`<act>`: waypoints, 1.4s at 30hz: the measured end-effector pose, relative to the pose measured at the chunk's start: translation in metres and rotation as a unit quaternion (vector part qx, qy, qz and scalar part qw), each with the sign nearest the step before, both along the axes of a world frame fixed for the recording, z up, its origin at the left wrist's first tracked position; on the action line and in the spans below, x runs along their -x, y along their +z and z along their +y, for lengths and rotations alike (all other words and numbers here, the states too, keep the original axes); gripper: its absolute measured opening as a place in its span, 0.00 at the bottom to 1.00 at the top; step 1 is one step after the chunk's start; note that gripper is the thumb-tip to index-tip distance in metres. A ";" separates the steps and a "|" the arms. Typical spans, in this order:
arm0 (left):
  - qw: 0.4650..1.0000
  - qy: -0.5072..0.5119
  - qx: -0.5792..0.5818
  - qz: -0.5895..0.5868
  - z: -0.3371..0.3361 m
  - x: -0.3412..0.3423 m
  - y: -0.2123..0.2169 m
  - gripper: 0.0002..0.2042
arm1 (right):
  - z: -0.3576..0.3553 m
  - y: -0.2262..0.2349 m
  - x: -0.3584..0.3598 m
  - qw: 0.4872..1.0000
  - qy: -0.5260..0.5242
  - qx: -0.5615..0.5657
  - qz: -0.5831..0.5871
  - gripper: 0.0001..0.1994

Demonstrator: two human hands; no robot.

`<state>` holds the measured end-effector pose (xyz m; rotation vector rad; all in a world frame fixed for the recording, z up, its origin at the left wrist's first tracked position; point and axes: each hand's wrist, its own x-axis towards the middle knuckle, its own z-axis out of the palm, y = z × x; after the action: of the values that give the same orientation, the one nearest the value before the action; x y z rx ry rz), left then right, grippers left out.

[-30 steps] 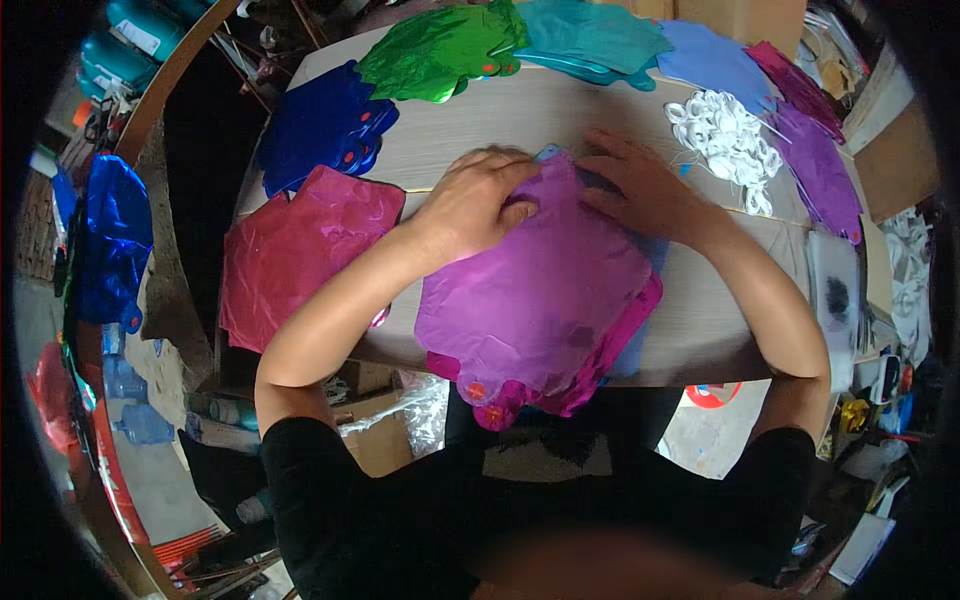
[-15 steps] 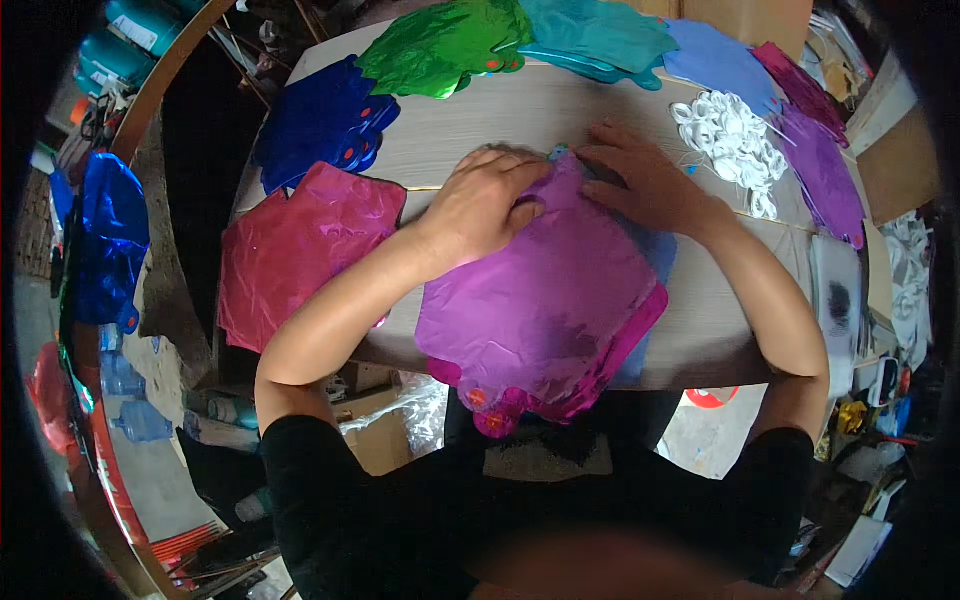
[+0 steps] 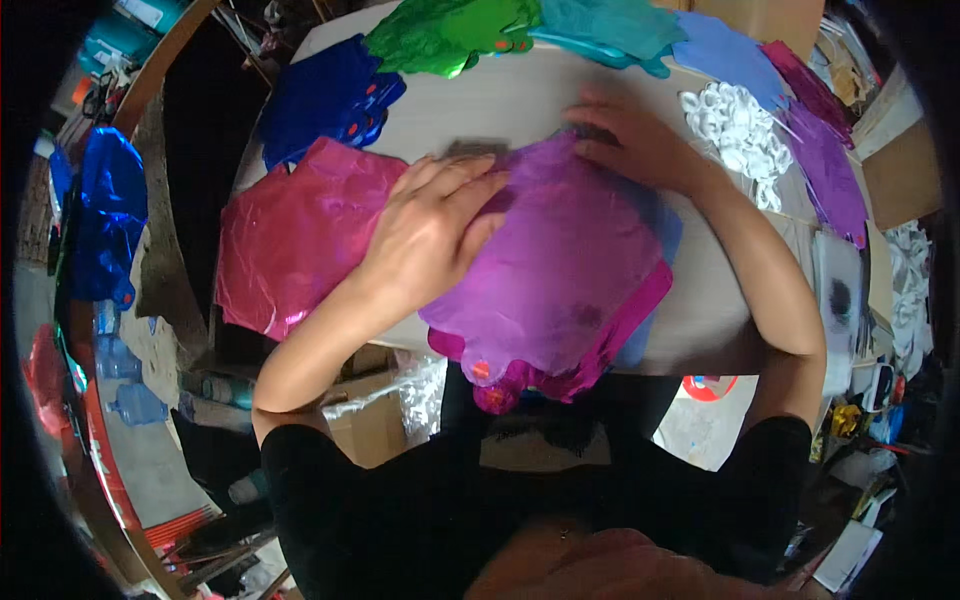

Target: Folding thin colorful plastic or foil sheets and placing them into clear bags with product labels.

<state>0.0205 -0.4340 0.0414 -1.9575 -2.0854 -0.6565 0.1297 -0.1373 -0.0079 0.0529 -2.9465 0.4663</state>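
Observation:
A purple foil balloon [image 3: 560, 250], flat and uninflated, lies on the table in front of me with its scalloped edge overhanging the near side. Darker magenta foil shows beneath its lower right edge, and blue foil [image 3: 632, 345] beside that. My left hand [image 3: 430, 225] is over the balloon's left side, fingers stretched out and thumb apart. Close to the balloon's far tip is my right hand [image 3: 635, 140], fingers apart and somewhat blurred; no object shows clearly in it. Left of the balloon lies a pink-red foil stack [image 3: 290, 240], partly behind my left forearm.
Around the table's far side lie flat foil stacks: dark blue [image 3: 325, 100], green [image 3: 455, 35], teal [image 3: 610, 35], light blue [image 3: 730, 60] and purple [image 3: 825, 170]. A heap of white looped strips [image 3: 735, 135] sits at right. Cardboard [image 3: 905, 165] stands beyond the right edge.
My left hand has moved left and nearer to me, away from the balloon's far tip. My right hand has shifted slightly and stays near that tip. The view has tilted a little.

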 end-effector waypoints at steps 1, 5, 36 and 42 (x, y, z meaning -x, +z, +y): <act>1.000 0.002 0.006 -0.007 -0.010 -0.001 0.002 0.18 | 0.002 -0.007 -0.003 1.000 0.000 -0.001 0.030 0.23; 0.999 0.019 -0.005 -0.046 -0.068 -0.015 0.006 0.22 | -0.030 0.042 -0.026 0.993 -0.016 -0.043 -0.111 0.23; 0.991 0.071 -0.115 0.024 -0.062 -0.107 -0.072 0.34 | -0.105 0.027 -0.145 0.991 -0.040 -0.083 -0.093 0.38; 0.992 0.068 -0.104 0.002 -0.054 -0.112 -0.067 0.41 | -0.074 0.021 -0.132 0.992 -0.095 0.071 -0.047 0.39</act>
<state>0.1321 -0.4880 -0.0261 -1.6882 -2.0342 -0.8038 0.2614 -0.2115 0.0133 -0.2698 -2.9589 0.6648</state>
